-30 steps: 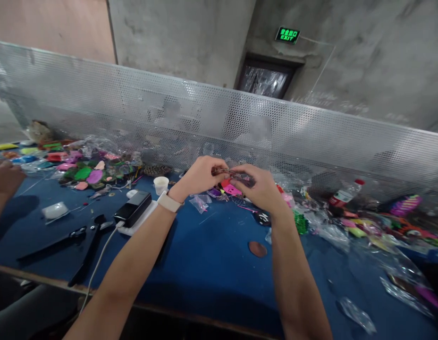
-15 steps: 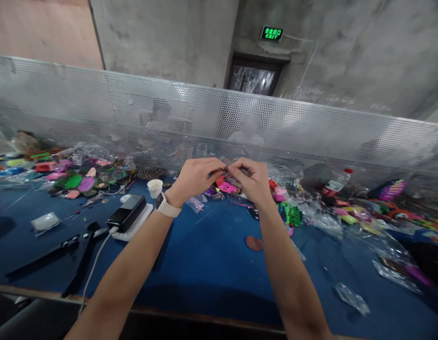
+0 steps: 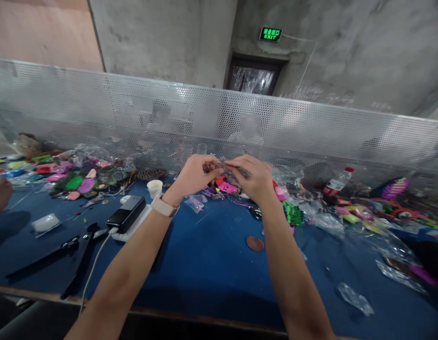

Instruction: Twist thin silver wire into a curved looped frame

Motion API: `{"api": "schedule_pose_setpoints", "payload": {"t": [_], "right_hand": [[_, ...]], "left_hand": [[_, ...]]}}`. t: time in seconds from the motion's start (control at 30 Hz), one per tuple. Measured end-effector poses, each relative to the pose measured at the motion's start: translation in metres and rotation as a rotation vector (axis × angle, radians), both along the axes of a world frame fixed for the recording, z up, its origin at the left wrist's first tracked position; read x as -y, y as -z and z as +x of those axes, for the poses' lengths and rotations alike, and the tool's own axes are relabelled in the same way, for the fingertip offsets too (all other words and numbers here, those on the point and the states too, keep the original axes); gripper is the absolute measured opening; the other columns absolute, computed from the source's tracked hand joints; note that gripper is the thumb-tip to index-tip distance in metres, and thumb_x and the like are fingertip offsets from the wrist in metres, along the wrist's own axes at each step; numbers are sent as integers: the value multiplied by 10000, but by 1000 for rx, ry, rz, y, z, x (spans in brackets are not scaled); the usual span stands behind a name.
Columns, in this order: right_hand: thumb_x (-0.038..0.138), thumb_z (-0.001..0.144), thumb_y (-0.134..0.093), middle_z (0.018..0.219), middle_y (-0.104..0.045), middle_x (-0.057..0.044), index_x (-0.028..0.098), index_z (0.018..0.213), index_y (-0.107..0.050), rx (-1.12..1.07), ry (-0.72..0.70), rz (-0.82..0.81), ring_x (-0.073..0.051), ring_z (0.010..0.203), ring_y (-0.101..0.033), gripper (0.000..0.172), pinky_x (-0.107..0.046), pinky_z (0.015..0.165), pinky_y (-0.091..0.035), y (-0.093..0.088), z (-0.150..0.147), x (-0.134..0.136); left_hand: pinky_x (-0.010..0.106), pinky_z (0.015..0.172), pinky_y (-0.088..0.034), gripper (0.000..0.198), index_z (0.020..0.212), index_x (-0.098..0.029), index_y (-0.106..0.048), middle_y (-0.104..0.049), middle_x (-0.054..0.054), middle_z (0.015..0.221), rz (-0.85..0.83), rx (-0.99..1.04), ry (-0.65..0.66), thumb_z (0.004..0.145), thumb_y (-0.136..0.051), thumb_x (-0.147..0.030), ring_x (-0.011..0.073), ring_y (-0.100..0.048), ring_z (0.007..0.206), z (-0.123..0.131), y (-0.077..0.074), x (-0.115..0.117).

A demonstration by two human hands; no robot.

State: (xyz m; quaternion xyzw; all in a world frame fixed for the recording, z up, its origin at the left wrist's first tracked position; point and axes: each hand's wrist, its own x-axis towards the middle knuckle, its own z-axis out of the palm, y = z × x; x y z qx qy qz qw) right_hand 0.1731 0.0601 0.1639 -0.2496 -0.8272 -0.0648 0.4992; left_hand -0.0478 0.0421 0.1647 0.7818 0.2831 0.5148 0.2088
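Note:
My left hand (image 3: 199, 174), with a pale watch band on its wrist, is raised over the far part of the blue table, thumb and fingers pinched together. A thin, light strand (image 3: 214, 165), like thread or wire, shows at its fingertips. Close beside it, my right hand (image 3: 252, 177) is also closed in a pinch, its fingertips meeting the strand's other end; fine detail there is blurred. Behind and below both hands lies a bright pink piece with a small face (image 3: 228, 187), among mixed craft scraps. A brown oval disc (image 3: 255, 243) lies flat on the table near my right forearm.
A white cup (image 3: 155, 188) and a black power bank (image 3: 127, 215) with a white cable stand left of my arm. Black long-handled cutters (image 3: 82, 257) lie nearer the edge. A red-capped bottle (image 3: 338, 182) stands right. Another person's hand (image 3: 0, 193) shows far left. A perforated metal screen (image 3: 205, 108) runs behind.
My fingertips have shifted slightly, and a thin strand now shows between them. My left wrist has turned, so the watch face is hidden. Another person's hand has come in at far left.

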Motion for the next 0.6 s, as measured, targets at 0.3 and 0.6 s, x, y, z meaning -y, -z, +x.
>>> {"api": "schedule_pose_setpoints", "payload": {"t": [0.3,0.6], "right_hand": [[350,1119,-600,1096,-809,-55,329,1140,-806,72,54,74,-252,1003,-743,208,-445,909,-614,9,-2,-8],[266,1132,-522,1113,-715,-76,286,1170,-698,140,31,-1,-253,1009,-687,181,-425,887,-581,3,-6,0]], "left_hand": [[297,646,-478,109,929,-214,-780,-767,12,753,243,-190,-197,997,-696,-230,146,-648,646,-2,4,-3],[300,686,-460,123,963,-229,-760,-785,26,862,443,-334,-409,1047,-671,-235,184,-707,781,-1,9,-5]]}}
